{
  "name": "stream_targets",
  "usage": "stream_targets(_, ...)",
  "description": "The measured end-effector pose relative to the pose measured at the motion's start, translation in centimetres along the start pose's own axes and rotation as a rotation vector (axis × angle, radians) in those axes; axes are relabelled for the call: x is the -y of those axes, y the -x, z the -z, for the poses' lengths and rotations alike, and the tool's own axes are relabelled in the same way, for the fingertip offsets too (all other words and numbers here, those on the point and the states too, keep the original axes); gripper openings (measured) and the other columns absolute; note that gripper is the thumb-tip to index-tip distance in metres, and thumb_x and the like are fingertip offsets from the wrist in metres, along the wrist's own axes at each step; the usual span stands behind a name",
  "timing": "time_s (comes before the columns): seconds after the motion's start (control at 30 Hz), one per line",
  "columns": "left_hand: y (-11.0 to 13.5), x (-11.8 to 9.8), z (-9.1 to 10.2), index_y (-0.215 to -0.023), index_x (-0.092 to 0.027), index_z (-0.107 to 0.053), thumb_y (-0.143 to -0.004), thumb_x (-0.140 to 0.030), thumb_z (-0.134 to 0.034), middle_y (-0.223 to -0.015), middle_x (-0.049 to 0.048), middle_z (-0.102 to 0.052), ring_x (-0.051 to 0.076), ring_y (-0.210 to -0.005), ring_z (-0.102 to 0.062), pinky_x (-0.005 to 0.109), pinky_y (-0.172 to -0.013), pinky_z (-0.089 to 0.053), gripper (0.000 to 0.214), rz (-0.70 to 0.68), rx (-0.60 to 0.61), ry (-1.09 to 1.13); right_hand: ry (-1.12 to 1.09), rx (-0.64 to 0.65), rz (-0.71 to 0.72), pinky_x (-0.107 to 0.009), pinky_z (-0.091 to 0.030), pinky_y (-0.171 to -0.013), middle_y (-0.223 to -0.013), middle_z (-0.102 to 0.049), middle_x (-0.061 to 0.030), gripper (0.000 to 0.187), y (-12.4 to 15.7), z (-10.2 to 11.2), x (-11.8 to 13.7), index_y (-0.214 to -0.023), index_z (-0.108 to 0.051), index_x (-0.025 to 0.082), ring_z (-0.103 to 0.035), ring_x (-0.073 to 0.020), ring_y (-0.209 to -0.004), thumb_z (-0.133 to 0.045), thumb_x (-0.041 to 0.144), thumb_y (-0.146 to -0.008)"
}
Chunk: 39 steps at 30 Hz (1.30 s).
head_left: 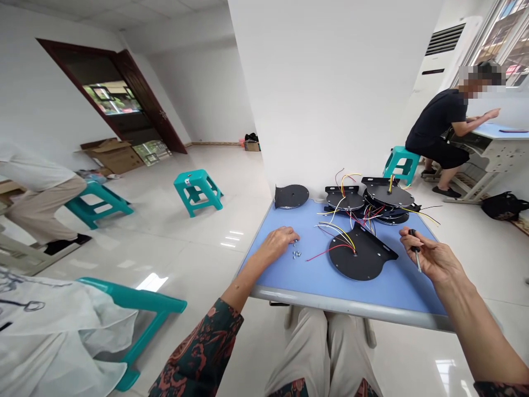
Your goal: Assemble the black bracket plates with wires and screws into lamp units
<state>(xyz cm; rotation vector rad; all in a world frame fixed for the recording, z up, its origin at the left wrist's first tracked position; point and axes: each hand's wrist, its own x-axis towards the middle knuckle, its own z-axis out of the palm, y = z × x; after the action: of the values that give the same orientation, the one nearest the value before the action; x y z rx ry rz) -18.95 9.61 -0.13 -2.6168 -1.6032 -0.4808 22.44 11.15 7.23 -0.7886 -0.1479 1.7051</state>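
Right fingers [406, 242] grip a screwdriver [416, 253]; left fingers [291, 236], bent beside small metal parts [296, 254], may pinch one, unclear.

Bright, even light, daylight at window [512, 33], glare on glossy floor [152, 237], stretched edges

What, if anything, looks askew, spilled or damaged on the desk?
Nothing is clearly damaged or spilled. The stacked plates at the back right look askew: they overlap at uneven angles, and their wires splay in several directions. The metal bits by the left hand lie loose, without a tray.
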Motion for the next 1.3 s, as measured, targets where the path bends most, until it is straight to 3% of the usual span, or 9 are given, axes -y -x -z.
stream_targets(0.13, 0.1, -0.1, 0.2, -0.113, -0.021, -0.069, -0.099, -0.007, -0.045, -0.103, 0.0069, -0.067, 0.020, -0.094, -0.060, 0.028, -0.078, -0.047, 0.031, -0.095, 0.040, -0.162, 0.056, -0.052, 0.005, -0.011, -0.060, -0.054, -0.090, -0.058, -0.0059, 0.029, 0.5, 0.3, -0.3, -0.095, -0.060, 0.017, -0.055, -0.0052, -0.056, -0.037, 0.000, -0.094)
stream_targets(0.3, -0.1, 0.0, 0.0, -0.097, -0.018, -0.066, -0.098, -0.011, -0.050, -0.097, 0.0077, -0.066, 0.021, -0.091, -0.059, 0.029, -0.078, -0.049, 0.018, -0.077, 0.024, -0.132, 0.143, -0.082, 0.074, -0.020, -0.066, -0.064, -0.092, -0.064, -0.0075, 0.021, 1.5, 0.5, -1.2, -0.094, -0.062, 0.017, -0.062, -0.0076, -0.062, -0.047, 0.002, -0.093)
stream_targets(0.47, -0.2, -1.0, 0.6, -0.084, -0.018, -0.063, -0.092, -0.011, -0.052, -0.084, 0.0039, -0.067, 0.017, -0.079, -0.064, 0.030, -0.079, -0.053, 0.015, 0.211, -0.294, 0.370, 0.172, 0.053, 0.094, -0.020, -0.065, -0.066, -0.091, -0.064, -0.0068, 0.011, 3.5, 0.5, -2.3, -0.095, -0.065, 0.014, -0.061, -0.0068, -0.061, -0.058, 0.008, -0.088)
stream_targets(0.57, 0.0, -4.5, 2.0, -0.088, -0.018, -0.064, -0.091, -0.022, -0.056, -0.080, 0.0016, -0.070, 0.015, -0.072, -0.067, 0.029, -0.074, -0.055, 0.010, 0.366, -0.437, 0.811, 0.209, 0.160, 0.162, -0.021, -0.064, -0.070, -0.089, -0.063, -0.0042, 0.013, 4.9, -0.1, -3.1, -0.092, -0.065, 0.015, -0.059, -0.0067, -0.063, -0.072, 0.014, -0.081)
stream_targets(0.73, 0.6, -13.5, 2.5, -0.093, -0.016, -0.066, -0.089, -0.031, -0.066, -0.078, 0.0030, -0.072, 0.014, -0.065, -0.068, 0.025, -0.060, -0.057, 0.016, 0.196, -0.380, 1.270, 0.274, 0.370, 0.400, -0.024, -0.059, -0.073, -0.086, -0.059, 0.0013, 0.026, 7.9, -2.4, -5.7, -0.092, -0.063, 0.023, -0.052, -0.0070, -0.063, -0.083, 0.033, -0.078)
stream_targets(0.83, 1.2, -17.4, 1.2, -0.090, -0.016, -0.068, -0.092, -0.032, -0.067, -0.080, 0.0041, -0.073, 0.013, -0.067, -0.070, 0.025, -0.064, -0.060, 0.016, 0.091, -0.420, 1.285, 0.345, 0.425, 0.559, -0.029, -0.055, -0.071, -0.084, -0.057, 0.0017, 0.029, 9.7, -3.6, -7.1, -0.093, -0.059, 0.026, -0.047, -0.0095, -0.062, -0.079, 0.043, -0.082)
stream_targets(0.93, 2.1, -19.4, -0.1, -0.104, -0.017, -0.066, -0.095, -0.030, -0.066, -0.082, 0.0032, -0.075, 0.013, -0.067, -0.071, 0.025, -0.067, -0.062, 0.015, 0.018, -0.488, 1.209, 0.384, 0.439, 0.680, -0.032, -0.052, -0.070, -0.083, -0.056, 0.0017, 0.030, 10.9, -4.2, -8.2, -0.093, -0.056, 0.027, -0.045, -0.0111, -0.061, -0.075, 0.048, -0.085)
stream_targets(1.13, 3.0, -20.7, -0.4, -0.125, -0.021, -0.057, -0.097, -0.016, -0.063, -0.084, 0.0001, -0.078, 0.011, -0.073, -0.074, 0.025, -0.081, -0.063, 0.029, -0.163, -0.648, 0.891, 0.397, 0.530, 0.684, -0.033, -0.050, -0.070, -0.084, -0.059, 0.0015, 0.022, 11.4, -3.8, -9.7, -0.098, -0.055, 0.027, -0.048, -0.0120, -0.062, -0.068, 0.044, -0.093)
stream_targets(1.3, 3.1, -20.8, -0.4, -0.128, -0.021, -0.055, -0.097, -0.014, -0.063, -0.085, -0.0011, -0.078, 0.011, -0.073, -0.075, 0.024, -0.080, -0.062, 0.033, -0.166, -0.666, 0.837, 0.420, 0.537, 0.677, -0.034, -0.049, -0.069, -0.082, -0.059, 0.0017, 0.023, 11.4, -3.4, -10.2, -0.097, -0.054, 0.027, -0.048, -0.0125, -0.062, -0.067, 0.044, -0.093)
